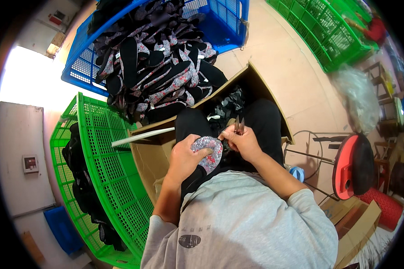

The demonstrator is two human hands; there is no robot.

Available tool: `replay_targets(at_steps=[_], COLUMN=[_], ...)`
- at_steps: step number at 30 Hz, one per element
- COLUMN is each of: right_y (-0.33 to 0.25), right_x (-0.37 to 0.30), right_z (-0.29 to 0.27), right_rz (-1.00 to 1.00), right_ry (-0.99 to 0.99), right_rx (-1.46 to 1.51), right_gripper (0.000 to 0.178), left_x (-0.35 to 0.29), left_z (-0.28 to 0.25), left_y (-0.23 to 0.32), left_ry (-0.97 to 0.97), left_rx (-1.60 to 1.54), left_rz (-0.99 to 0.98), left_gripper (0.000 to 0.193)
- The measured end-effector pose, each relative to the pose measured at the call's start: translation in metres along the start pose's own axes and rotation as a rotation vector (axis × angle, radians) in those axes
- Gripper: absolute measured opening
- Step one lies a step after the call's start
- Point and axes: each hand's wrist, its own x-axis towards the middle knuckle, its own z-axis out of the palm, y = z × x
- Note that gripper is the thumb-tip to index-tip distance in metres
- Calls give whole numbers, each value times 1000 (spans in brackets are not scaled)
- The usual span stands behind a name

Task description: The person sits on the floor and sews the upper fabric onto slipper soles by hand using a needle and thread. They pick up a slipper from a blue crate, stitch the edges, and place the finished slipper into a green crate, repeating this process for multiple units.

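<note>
My left hand (186,154) grips a slipper (214,158) in grey fabric with red flowers, thumb laid across its patterned face. Close beside the slipper's right edge, my right hand (244,144) is closed around a small pair of metal snips (239,124), whose pointed blades stick up past the fingers. Both hands are over my lap, between my knees. In front of them an open cardboard box (267,92) holds black scraps (231,105). Whether the right fingertips touch the slipper's edge is hard to make out.
Slippers (166,76) with black soles spill from a blue crate (229,27) ahead. A green crate (116,179) with black items stands at left. Green crates (327,36), a person's red sleeve (376,31), a plastic bag (357,92) and a red round seat (345,166) lie right.
</note>
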Motion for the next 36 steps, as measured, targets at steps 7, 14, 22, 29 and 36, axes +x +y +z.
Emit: replay_targets(at_steps=[7, 14, 22, 29, 36], right_y=[12, 8, 24, 25, 12], right_x=[-4, -3, 11, 2, 5], right_z=[-15, -5, -12, -19, -34], right_rz=[15, -53, 162, 125, -339], right_ry=[-119, -262, -164, 138, 199], right_rx=[-51, -149, -201, 201, 130], right_gripper=[21, 31, 33, 25, 26], left_x=[4, 11, -5, -42, -12], left_z=[-7, -1, 15, 8, 54], left_y=[4, -6, -16, -24, -13], left_ry=[-8, -78, 269, 262, 123], left_rx=[-93, -44, 91, -688, -972], left_rz=[-44, -52, 242, -35, 5], left_gripper=[33, 41, 37, 11, 34])
